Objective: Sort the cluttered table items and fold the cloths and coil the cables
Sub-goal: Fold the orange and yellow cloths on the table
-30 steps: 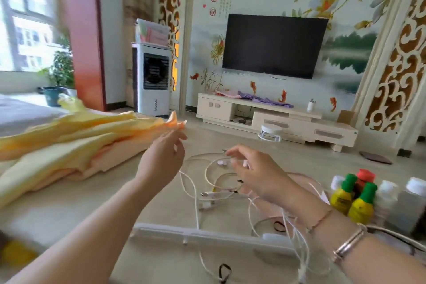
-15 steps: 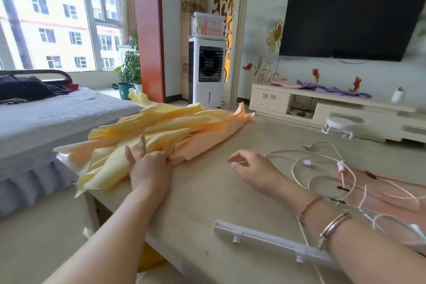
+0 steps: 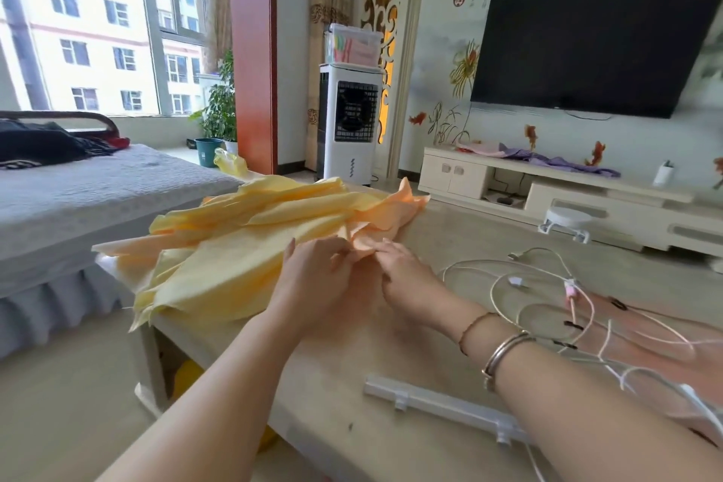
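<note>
A low table [image 3: 328, 376] in a living room is seen spread with the clutter to be sorted, and attention has now been shifted from the wires to the fabric: the pile of yellow and peach cloths [image 3: 250, 243], heaped at the table's far left corner, has been reached by both hands, where half a second ago only the left was laid on it and the right was held apart over bare tabletop. An edge of the peach cloth [image 3: 387, 213] is being worked at the near side of the pile; it appears to be pinched by the curled fingers of the right hand [image 3: 403, 274], while the left hand [image 3: 313, 274] is held against the same fold, its fingers bent, though whether cloth is truly gripped there cannot be told. The folding step is judged to be only just begun. The tangle of white and pink cables [image 3: 547, 297] is left uncoiled on the right of the table, well apart from the cloths, and a white plastic bar [image 3: 442, 405] is left lying at the near edge
</note>
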